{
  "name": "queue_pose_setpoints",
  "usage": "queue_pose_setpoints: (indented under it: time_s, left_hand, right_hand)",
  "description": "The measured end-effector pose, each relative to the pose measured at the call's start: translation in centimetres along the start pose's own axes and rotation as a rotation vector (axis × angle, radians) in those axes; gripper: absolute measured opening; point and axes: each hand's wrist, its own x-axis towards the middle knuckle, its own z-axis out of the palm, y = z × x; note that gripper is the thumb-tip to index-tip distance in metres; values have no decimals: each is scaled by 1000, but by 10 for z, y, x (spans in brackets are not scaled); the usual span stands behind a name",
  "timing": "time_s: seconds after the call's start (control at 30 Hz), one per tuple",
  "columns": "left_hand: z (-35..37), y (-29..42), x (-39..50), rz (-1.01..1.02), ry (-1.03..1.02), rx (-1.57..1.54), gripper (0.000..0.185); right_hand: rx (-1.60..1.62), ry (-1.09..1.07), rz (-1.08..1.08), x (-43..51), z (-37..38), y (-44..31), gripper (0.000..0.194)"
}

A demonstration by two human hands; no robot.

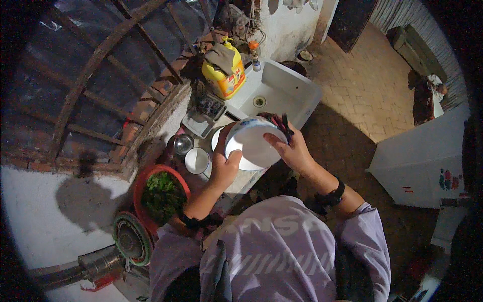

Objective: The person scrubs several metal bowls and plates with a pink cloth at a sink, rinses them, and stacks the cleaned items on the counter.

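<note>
Both of my hands hold a white bowl with a blue-patterned outside point(258, 147) tilted in front of me, near the close edge of the sink. My left hand point(226, 162) grips its left rim, thumb on the inside. My right hand point(288, 145) holds the right rim with the thumb over the edge, and a dark and red cloth point(278, 122) shows between that hand and the bowl's outer side. Behind the bowl, a white plate point(216, 139) is partly hidden on the counter. The white sink point(298, 87) with its drain lies just beyond.
A yellow pump bottle point(234, 75) with a grey cloth stands beside the sink. Left of the bowl are a grey plastic container point(198, 124), a metal bowl point(183, 144), a white enamel mug point(197, 161) and a red basin point(141, 181) of leafy greens. A white cabinet point(415, 162) stands at right.
</note>
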Motion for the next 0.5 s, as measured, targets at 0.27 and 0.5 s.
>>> queue_pose_setpoints:
  time_s: [0.27,0.5]
  left_hand:
    - [18,-5,12,2,174,-22,59]
    - [-5,2,33,119,40,327,48]
  right_hand:
    - [532,64,349,5,31,30,46]
    - [89,74,241,20,11,30,32]
